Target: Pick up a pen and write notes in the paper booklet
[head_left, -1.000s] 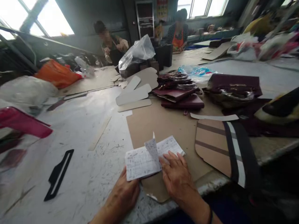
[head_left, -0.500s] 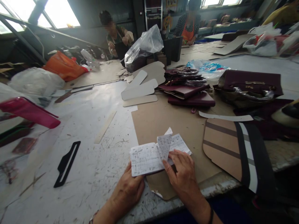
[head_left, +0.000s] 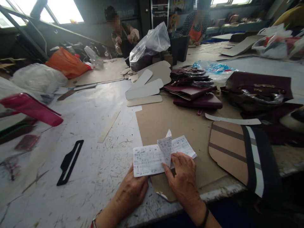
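white notebook [head_left: 146,161] lies open, left fingers [head_left: 131,170] pinching its edge, right fingers [head_left: 180,159] pinching a raised page [head_left: 165,148].

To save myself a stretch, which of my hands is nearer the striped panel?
Right. Your right hand is at the notebook's right half, to the left of the striped panel; your left hand holds the notebook's left side, farther away.

Left of the left hand [head_left: 133,188], open run of scuffed white tabletop [head_left: 102,171], interrupted by flat black slotted piece [head_left: 71,163] and narrow cream strip [head_left: 109,126]. Beyond white handwritten paper booklet [head_left: 147,160], bare brown sheet [head_left: 161,120] up to stacked maroon bags [head_left: 197,100]. Right hand [head_left: 184,174]: narrow brown gap, then tan-and-black striped panel [head_left: 228,147] blocks low passage
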A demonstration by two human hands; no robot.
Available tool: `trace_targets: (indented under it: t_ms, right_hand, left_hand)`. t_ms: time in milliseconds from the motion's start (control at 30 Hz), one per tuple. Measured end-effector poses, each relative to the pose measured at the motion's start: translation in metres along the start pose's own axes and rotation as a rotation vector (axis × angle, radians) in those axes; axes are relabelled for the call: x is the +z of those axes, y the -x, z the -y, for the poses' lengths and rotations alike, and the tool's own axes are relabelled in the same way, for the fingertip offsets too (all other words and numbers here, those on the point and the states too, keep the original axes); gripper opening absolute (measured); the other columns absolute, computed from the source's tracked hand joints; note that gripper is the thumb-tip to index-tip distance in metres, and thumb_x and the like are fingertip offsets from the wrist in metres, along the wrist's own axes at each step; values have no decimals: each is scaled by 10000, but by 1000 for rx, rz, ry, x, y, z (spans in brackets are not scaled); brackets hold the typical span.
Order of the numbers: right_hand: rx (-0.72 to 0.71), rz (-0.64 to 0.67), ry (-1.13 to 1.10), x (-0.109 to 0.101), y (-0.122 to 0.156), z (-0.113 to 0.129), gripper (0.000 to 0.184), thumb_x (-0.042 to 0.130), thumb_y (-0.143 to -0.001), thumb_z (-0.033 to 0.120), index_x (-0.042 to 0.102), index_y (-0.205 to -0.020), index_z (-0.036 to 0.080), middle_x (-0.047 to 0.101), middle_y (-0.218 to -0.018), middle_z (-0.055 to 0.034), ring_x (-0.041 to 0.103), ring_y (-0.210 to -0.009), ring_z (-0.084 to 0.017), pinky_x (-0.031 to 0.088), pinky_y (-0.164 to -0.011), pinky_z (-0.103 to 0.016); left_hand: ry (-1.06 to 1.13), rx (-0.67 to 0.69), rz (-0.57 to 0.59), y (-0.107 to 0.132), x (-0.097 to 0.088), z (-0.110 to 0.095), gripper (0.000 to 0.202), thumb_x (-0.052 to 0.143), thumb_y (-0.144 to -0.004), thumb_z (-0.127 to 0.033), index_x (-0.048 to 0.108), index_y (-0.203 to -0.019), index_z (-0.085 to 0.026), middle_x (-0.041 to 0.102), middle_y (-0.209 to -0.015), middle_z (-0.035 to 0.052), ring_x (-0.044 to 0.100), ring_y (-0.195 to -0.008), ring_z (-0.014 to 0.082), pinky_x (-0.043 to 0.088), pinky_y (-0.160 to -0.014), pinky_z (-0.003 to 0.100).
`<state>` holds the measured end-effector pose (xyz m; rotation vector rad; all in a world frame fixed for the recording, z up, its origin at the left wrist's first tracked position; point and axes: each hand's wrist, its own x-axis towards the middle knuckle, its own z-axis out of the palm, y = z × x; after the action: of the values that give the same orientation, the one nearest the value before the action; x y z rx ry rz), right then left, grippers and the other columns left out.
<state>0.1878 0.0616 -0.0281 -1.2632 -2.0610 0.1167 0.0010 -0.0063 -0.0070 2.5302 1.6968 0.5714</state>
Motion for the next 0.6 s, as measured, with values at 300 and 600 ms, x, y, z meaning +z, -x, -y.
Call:
trace_targets:
  t_ms: [300,600]
  right_hand:
    - [13,7,2,-2,-3,3,278,435,-950,372,572,-955,130,592,-978,-133,489,-1005,-304,363,-908,-482]
    - [13,-15,-23,1,1,-1,226,476,-935,369,541,-932,152,594,-965,-127,498,-1020,-297,385,-903,-483]
  left_hand:
    - [40,-72,-27,5,-9,-3,353,519,-850,-207,522,-1200,-155,600,-1185,143,510,-1191,308,535,-902,485]
    - [340,-463,-147,-1,-10,-13,329,505,-872,-412,651,-1055,-182,679,-1067,109,643,-1005,235,546,-876,364]
